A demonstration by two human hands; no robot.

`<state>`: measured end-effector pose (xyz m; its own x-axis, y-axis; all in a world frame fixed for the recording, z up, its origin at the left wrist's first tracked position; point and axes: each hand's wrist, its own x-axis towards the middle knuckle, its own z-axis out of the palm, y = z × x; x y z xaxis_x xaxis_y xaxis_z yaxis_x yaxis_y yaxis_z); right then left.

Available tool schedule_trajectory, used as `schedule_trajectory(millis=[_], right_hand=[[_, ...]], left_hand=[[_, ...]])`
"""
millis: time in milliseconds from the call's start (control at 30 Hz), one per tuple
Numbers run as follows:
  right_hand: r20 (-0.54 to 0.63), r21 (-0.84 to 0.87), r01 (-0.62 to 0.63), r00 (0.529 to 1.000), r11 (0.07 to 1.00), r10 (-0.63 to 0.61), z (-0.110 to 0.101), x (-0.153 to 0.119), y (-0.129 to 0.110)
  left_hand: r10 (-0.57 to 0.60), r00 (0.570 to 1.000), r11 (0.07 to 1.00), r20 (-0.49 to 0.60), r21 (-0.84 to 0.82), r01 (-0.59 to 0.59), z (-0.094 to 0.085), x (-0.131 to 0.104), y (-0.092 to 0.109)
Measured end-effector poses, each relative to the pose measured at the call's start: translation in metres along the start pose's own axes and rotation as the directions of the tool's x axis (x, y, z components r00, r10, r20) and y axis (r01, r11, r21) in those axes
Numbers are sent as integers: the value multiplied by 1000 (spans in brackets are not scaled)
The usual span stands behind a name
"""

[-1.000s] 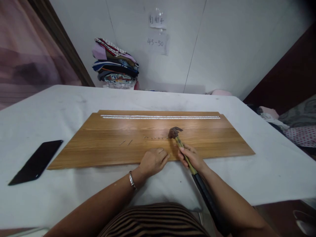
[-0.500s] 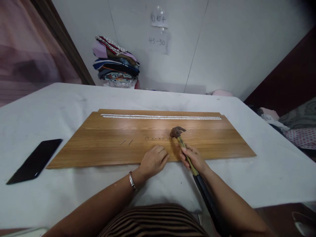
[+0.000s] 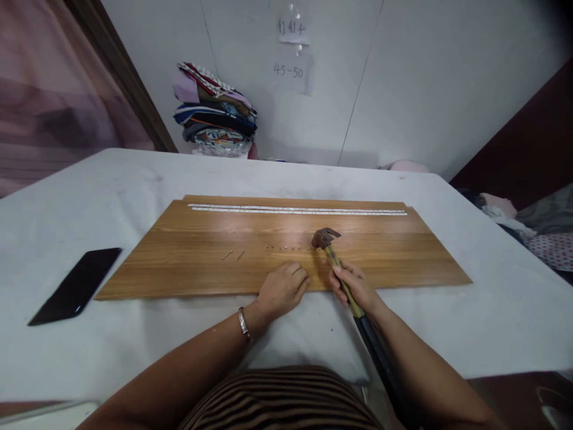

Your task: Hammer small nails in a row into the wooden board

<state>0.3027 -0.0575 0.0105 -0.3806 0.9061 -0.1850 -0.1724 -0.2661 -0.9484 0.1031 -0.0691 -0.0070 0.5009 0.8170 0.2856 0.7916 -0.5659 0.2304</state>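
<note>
My right hand is wrapped round the yellow-green upper handle of a claw hammer. Its rusty head is low over the wooden board, at the right end of a row of several small nails. Resting on the board's near edge, my left hand has its fingers curled together; whether anything is inside them is hidden. Two loose nails lie on the board to its left. Along the far side of the board run two white marked strips.
A black phone-like slab lies left of the board on the white-covered table. Folded clothes are stacked at the far side, against the wall. Papers with writing hang on the wall.
The whole view has shifted slightly, so the board and phone-like slab appear a little further right. Both hands and the hammer look nearly unchanged relative to the board.
</note>
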Motion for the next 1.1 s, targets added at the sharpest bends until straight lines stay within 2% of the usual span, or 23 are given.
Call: schedule_trajectory(millis=[567, 1100], right_hand=[[21, 17, 4, 1000, 1000, -4, -2, 1, 2], [23, -2, -15, 1000, 1000, 16, 0, 1, 2]], left_hand=[[8, 1000, 997, 15, 78, -9, 2, -1, -1], [-23, 999, 998, 36, 68, 20, 1, 0, 0]])
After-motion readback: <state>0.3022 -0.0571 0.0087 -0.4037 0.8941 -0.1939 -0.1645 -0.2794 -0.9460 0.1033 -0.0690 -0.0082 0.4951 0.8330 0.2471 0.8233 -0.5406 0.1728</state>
